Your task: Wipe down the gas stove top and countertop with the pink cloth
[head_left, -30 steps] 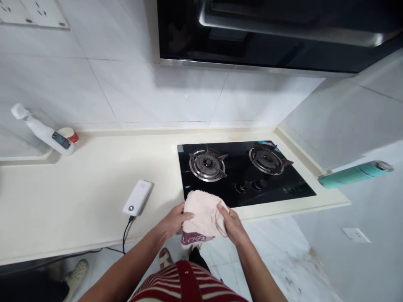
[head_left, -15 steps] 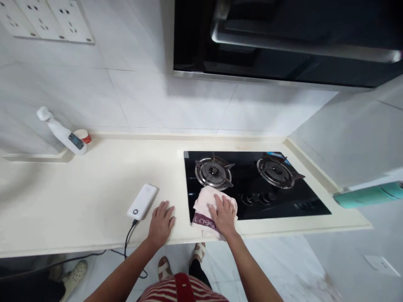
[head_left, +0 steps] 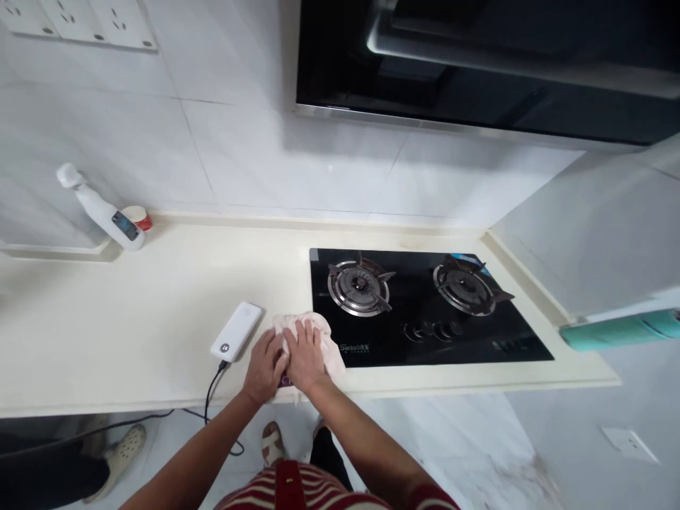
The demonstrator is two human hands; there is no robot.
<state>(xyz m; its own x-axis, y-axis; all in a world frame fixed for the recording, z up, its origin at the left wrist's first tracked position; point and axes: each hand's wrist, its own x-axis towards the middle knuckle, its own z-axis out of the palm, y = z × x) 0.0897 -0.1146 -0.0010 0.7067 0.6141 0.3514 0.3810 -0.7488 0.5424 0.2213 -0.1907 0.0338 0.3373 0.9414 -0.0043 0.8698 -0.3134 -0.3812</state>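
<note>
One head-worn camera looks steeply down, close over the countertop (head_left: 132, 333) toward the tiled wall (head_left: 265, 156).

Both bare forearms reaching forward and converging, left hand (head_left: 264, 366) flat, palm down, right hand (head_left: 304, 356) beside it, touching, fingers spread

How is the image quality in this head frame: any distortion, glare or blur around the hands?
Head view: wide-angle bending curves the countertop edge and tilts the walls; even, soft lighting; faint sheen on the gas hob glass; left hand and right hand on the cloth look sharp, with little shadow.
</note>
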